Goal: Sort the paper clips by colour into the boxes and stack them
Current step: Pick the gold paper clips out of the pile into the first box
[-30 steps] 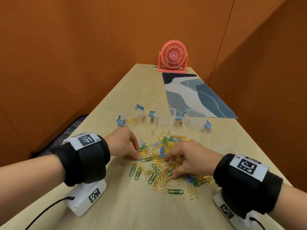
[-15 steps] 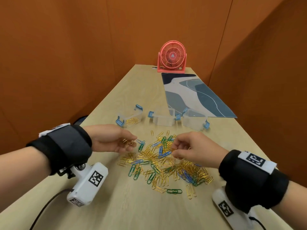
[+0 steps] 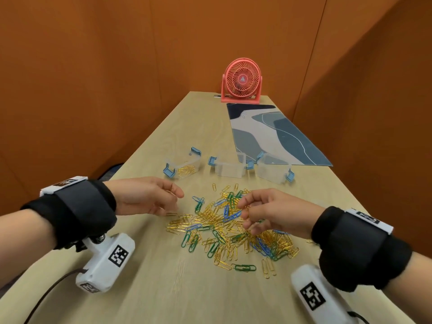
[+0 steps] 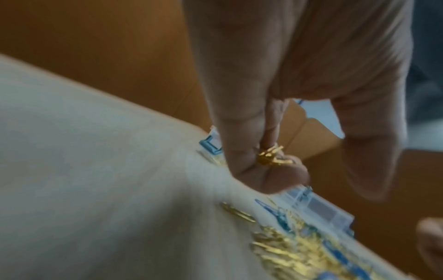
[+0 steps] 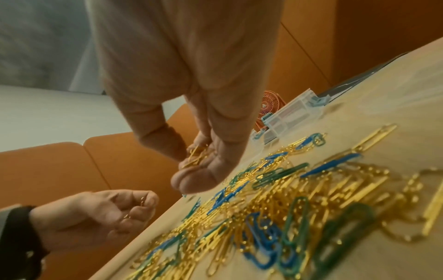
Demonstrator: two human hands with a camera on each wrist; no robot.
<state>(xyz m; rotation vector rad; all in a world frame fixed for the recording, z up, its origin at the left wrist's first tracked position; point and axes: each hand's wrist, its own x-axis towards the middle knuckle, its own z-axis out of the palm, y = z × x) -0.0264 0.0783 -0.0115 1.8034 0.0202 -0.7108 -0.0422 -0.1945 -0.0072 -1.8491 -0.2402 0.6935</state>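
A heap of gold, blue and green paper clips (image 3: 230,226) lies on the wooden table (image 3: 149,288). Behind it stand three clear boxes with blue latches: the left box (image 3: 183,166) holds gold clips, the middle box (image 3: 230,168) and the right box (image 3: 273,170) look empty. My left hand (image 3: 173,195) is raised left of the heap and pinches a few gold clips (image 4: 273,157). My right hand (image 3: 244,211) hovers over the heap's middle, its fingers curled round gold clips (image 5: 195,155).
A pink desk fan (image 3: 242,81) stands at the table's far end. A blue patterned mat (image 3: 268,134) lies behind the boxes on the right. Orange walls close in on both sides. A single green clip (image 3: 245,267) lies near the front.
Both hands have lifted off the heap with gold clips in their fingers. The left hand has moved up and towards the left box; the right hand has risen above the heap.
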